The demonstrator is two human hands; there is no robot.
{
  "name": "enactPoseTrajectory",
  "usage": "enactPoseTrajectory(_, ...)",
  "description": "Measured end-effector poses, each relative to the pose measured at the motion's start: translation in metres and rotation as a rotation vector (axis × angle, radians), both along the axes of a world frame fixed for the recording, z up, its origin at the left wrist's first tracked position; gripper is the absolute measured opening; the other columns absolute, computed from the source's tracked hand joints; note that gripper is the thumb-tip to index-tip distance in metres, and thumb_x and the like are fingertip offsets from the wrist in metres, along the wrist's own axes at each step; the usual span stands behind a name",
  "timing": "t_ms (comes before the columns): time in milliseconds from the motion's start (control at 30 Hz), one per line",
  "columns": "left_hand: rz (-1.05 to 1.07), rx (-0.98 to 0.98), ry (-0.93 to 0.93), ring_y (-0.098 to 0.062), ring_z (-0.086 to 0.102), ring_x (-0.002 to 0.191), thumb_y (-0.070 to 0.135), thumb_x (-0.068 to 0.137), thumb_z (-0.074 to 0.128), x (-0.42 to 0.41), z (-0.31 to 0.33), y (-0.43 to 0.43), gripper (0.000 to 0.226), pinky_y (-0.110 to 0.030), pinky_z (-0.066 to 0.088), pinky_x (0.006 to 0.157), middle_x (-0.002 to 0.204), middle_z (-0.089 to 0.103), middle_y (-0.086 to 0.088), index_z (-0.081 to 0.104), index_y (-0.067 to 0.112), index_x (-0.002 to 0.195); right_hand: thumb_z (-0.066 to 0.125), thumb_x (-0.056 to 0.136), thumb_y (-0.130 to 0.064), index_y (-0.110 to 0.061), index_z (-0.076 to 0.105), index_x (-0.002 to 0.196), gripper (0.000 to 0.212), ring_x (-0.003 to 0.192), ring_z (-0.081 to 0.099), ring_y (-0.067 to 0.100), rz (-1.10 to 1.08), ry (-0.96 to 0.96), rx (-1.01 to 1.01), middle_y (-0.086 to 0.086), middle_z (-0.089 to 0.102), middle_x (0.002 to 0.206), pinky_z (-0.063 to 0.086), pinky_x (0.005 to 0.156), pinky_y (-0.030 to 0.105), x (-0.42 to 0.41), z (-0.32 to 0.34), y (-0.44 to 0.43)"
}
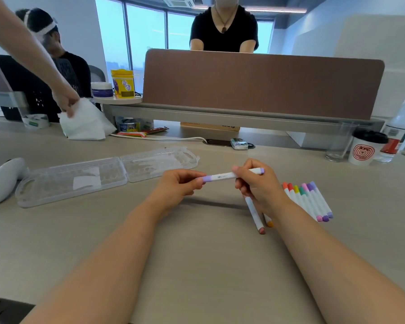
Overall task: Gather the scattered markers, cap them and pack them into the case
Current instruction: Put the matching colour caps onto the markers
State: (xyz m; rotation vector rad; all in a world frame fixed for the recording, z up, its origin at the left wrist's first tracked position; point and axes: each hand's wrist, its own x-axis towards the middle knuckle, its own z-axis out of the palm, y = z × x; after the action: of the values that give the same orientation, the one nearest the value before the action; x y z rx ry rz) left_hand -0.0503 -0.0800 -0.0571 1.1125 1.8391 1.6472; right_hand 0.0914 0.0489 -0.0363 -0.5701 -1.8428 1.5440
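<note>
Purple marker pinched w/ both hands: left, right.

My right hand hid the upper ends of two white markers lying right of the clear plastic case.

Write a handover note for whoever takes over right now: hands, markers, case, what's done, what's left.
Hands: left hand pinches the cap end of the purple marker; right hand grips its other half, above the desk.
Things: clear case lies open at left, no markers in it. A row of markers, seemingly capped, lies right of the right hand; a pink-tipped marker and an orange-tipped marker lie partly under it.
Done: markers gathered near the right hand.
Left: check this cap is seated, then pack everything.
</note>
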Motion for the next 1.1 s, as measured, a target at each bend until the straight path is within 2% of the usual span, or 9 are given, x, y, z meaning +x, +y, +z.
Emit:
enactPoseTrajectory(267,0.006,-0.016,-0.043,-0.002,0.057,0.067,0.005,0.087,0.062,0.003,-0.004,0.006,0.013,-0.009,0.046,0.058,0.076,0.067,0.003,0.07,0.012,0.094,0.053,0.093,-0.011,-0.01,0.046,0.066,0.028,0.04,0.045,0.006,0.028,-0.045,0.001,-0.001,0.055,0.045,0.039,0.042,0.016,0.0,-0.003,0.001)
enactPoseTrajectory(367,0.084,0.026,-0.164,-0.005,0.057,0.071,0.006,0.088,0.059,0.003,-0.011,0.013,0.014,-0.015,0.042,0.062,0.079,0.065,0.003,0.066,0.018,0.086,0.058,0.091,-0.013,-0.01,0.052,0.069,0.022,0.047,0.05,0.008,0.03,-0.09,0.035,0.002,0.061,0.056,0.042,0.046,0.017,-0.001,-0.004,0.001)
enactPoseTrajectory(533,0.22,0.099,-0.296,-0.016,0.057,0.079,0.005,0.086,0.063,-0.006,-0.017,0.015,0.014,-0.023,0.044,0.069,0.082,0.064,-0.004,0.058,0.018,0.084,0.069,0.082,-0.011,-0.017,0.064,0.08,0.008,0.067,0.06,0.008,0.148,-0.431,0.308,0.0,0.069,0.078,0.049,0.06,0.021,0.002,0.005,0.004)
enactPoseTrajectory(667,0.188,0.079,-0.178,-0.017,0.063,0.088,0.007,0.087,0.061,0.002,-0.016,0.021,0.012,-0.027,0.047,0.076,0.092,0.068,-0.005,0.064,0.016,0.095,0.066,0.079,-0.013,-0.013,0.061,0.089,0.012,0.073,0.06,0.016,0.11,-0.667,0.539,-0.002,0.061,0.078,0.057,0.06,0.032,-0.001,0.003,-0.006)
enactPoseTrajectory(800,0.221,-0.051,0.071,-0.01,0.055,0.087,0.006,0.091,0.053,0.006,-0.016,0.024,0.027,-0.023,0.041,0.081,0.106,0.06,0.0,0.061,0.01,0.116,0.055,0.08,-0.012,-0.017,0.046,0.08,0.011,0.07,0.061,0.018,0.008,-0.812,0.675,0.002,0.065,0.073,0.045,0.056,0.024,-0.003,0.001,-0.008)
enactPoseTrajectory(900,0.168,-0.114,0.209,-0.009,0.053,0.077,0.01,0.091,0.055,0.011,-0.016,0.027,0.019,-0.02,0.041,0.072,0.094,0.061,0.002,0.065,0.014,0.107,0.058,0.074,-0.004,-0.015,0.053,0.079,0.013,0.071,0.067,0.021,-0.006,-1.0,0.694,0.007,0.069,0.073,0.05,0.061,0.028,-0.005,0.002,-0.005)
enactPoseTrajectory(1000,0.108,-0.167,0.322,-0.009,0.052,0.071,0.013,0.089,0.059,0.016,-0.015,0.03,0.009,-0.021,0.043,0.068,0.077,0.058,0.01,0.065,0.018,0.092,0.062,0.072,0.0,-0.008,0.063,0.089,0.019,0.043,0.058,0.016,0.025,-1.137,0.718,0.006,0.066,0.066,0.046,0.046,0.024,-0.005,0.003,-0.007)
enactPoseTrajectory(1033,0.096,-0.183,0.355,-0.011,0.053,0.072,0.013,0.089,0.059,0.018,-0.014,0.031,0.009,-0.024,0.044,0.071,0.074,0.058,0.012,0.065,0.02,0.087,0.061,0.076,-0.003,-0.008,0.064,0.092,0.017,0.046,0.057,0.016,0.017,-1.135,0.725,0.006,0.066,0.069,0.045,0.046,0.024,-0.004,0.005,-0.007)
enactPoseTrajectory(1100,0.079,-0.212,0.41,-0.014,0.055,0.074,0.013,0.088,0.059,0.023,-0.009,0.032,0.015,-0.028,0.047,0.075,0.071,0.058,0.013,0.063,0.025,0.08,0.057,0.085,-0.014,-0.011,0.063,0.093,0.01,0.069,0.059,0.019,-0.04,-1.07,0.759,0.007,0.066,0.085,0.044,0.059,0.025,0.003,0.008,-0.007)
